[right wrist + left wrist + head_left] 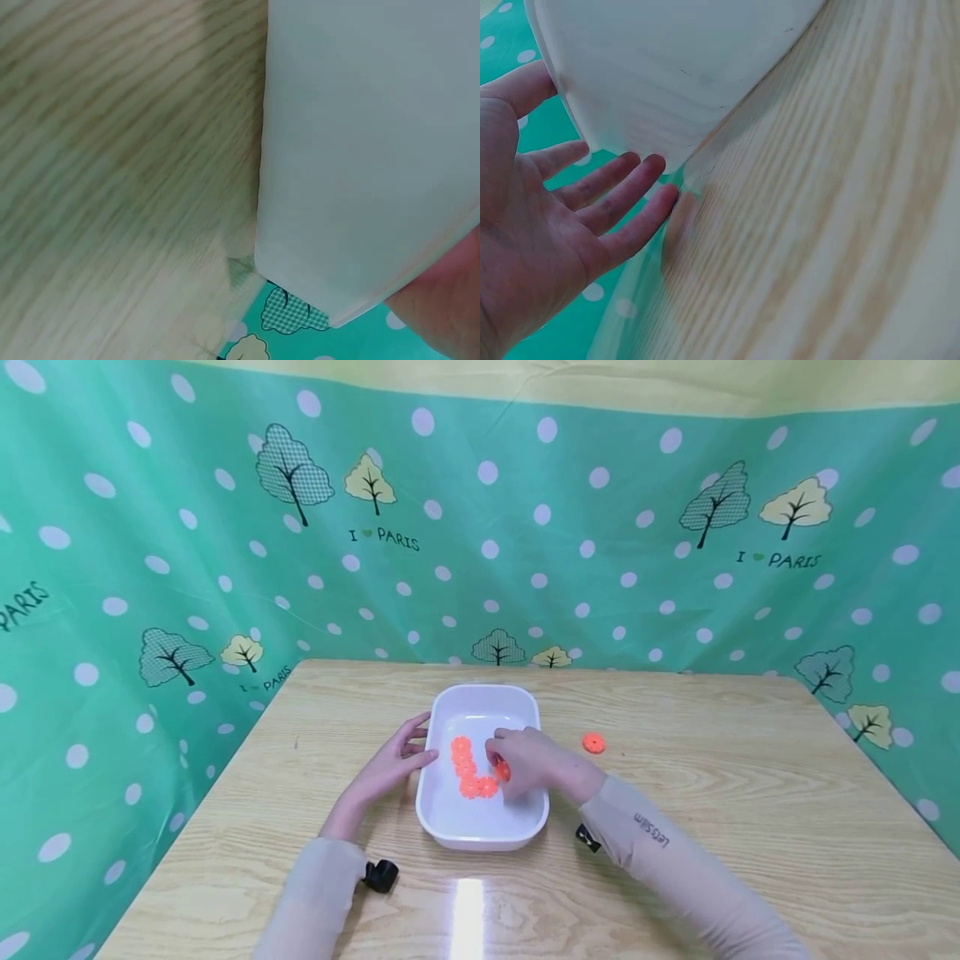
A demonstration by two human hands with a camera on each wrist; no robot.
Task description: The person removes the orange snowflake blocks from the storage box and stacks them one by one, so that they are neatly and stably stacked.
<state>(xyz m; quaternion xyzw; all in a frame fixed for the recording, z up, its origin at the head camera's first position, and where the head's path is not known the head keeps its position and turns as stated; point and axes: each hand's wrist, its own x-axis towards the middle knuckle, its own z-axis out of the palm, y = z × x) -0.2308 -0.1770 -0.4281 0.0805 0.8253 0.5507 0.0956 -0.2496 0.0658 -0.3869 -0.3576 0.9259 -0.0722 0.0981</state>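
A white rectangular tub [480,827] with rounded corners stands on the table, several orange flower-shaped discs [465,766] lying in it in an L-shaped row. My left hand [396,762] rests against the tub's left side, thumb at the rim. In the left wrist view, its fingers [619,201] stretch loosely along the outer wall. Reaching over the right rim, my right hand [525,760] pinches an orange disc [502,770] inside, close to the row's right end. The right wrist view shows mostly the tub's outer wall [360,150], which hides the fingertips.
One more orange disc [593,742] lies on the wooden table [720,760] to the right of the tub. A green dotted curtain [510,527] printed with trees hangs behind the table and along its sides.
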